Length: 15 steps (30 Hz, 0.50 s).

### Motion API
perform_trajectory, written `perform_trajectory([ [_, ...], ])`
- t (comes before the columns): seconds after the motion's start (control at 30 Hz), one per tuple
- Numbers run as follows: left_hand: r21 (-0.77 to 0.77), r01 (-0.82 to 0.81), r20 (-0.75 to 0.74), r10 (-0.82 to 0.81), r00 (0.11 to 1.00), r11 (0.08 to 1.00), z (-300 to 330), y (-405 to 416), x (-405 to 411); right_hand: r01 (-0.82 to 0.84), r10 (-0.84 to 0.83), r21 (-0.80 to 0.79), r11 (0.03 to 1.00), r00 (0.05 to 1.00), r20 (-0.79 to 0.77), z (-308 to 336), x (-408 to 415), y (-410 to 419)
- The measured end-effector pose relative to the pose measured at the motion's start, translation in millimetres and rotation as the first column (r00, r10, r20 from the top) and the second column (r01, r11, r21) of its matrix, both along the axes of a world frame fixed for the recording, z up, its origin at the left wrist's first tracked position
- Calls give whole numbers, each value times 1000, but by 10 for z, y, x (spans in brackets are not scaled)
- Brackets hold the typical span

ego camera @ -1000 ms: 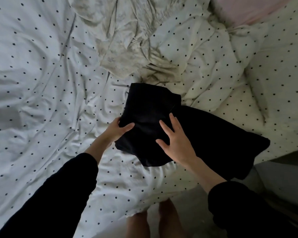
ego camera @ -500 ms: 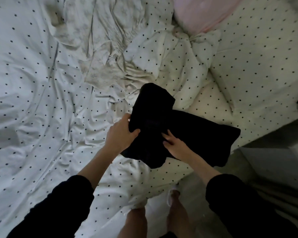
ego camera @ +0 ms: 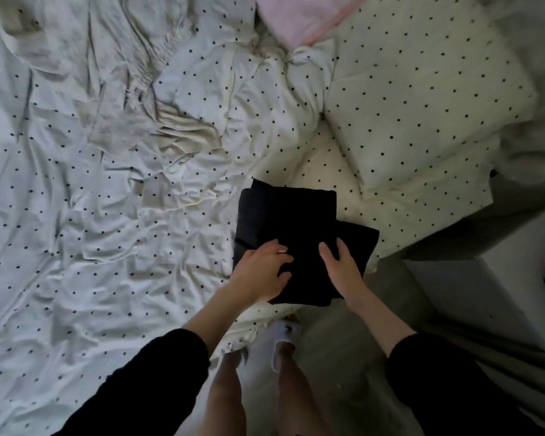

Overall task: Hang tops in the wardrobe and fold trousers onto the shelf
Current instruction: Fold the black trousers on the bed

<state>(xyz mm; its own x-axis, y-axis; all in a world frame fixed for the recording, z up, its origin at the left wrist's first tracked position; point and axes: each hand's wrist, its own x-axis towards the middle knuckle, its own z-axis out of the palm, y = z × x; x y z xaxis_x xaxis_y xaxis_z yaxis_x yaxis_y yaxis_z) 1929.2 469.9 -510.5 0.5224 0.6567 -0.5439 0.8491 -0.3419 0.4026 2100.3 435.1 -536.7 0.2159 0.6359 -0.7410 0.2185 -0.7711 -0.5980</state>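
Dotted bedding (ego camera: 107,247) bears folded black trousers (ego camera: 290,215); both hands, left (ego camera: 261,272) and right (ego camera: 343,269), seemingly press flat.

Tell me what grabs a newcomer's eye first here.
The folded black garment stands out, lying near the edge of the white dotted bedding. Both hands rest on it: the left hand at its near left, the right hand flat beside. A pink pillow peeks in at the top.
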Motion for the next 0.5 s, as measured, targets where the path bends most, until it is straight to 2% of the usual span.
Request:
perform_trajectory([
  [0.03,53,-63,102,58,993,997,-67,-7,-42,-84,82,15,996,992,100,-67,3,-36],
  [0.1,185,-289,298,226,927,939,-165,13,-186,-288,260,61,956,924,281,-134,-85,-82],
  [0.13,181,-428,347,350,870,886,-239,30,-267,-371,328,80,925,887,324,-175,-148,-97],
  [0.2,16,-611,300,580,758,791,-336,95,-375,-433,387,90,897,867,313,-241,-286,-111],
  [0.27,-261,-648,149,693,705,716,-453,179,-394,-402,362,102,910,890,278,-323,-358,-112],
  [0.33,-470,-590,112,707,699,657,-615,242,-327,-353,319,117,928,917,238,-416,-357,-99],
  [0.43,-596,-603,104,795,597,530,-754,299,-180,-326,304,117,938,937,171,-466,-309,-65],
  [0.5,-577,-637,110,822,559,511,-758,311,-119,-325,307,129,937,941,144,-426,-276,-37],
])
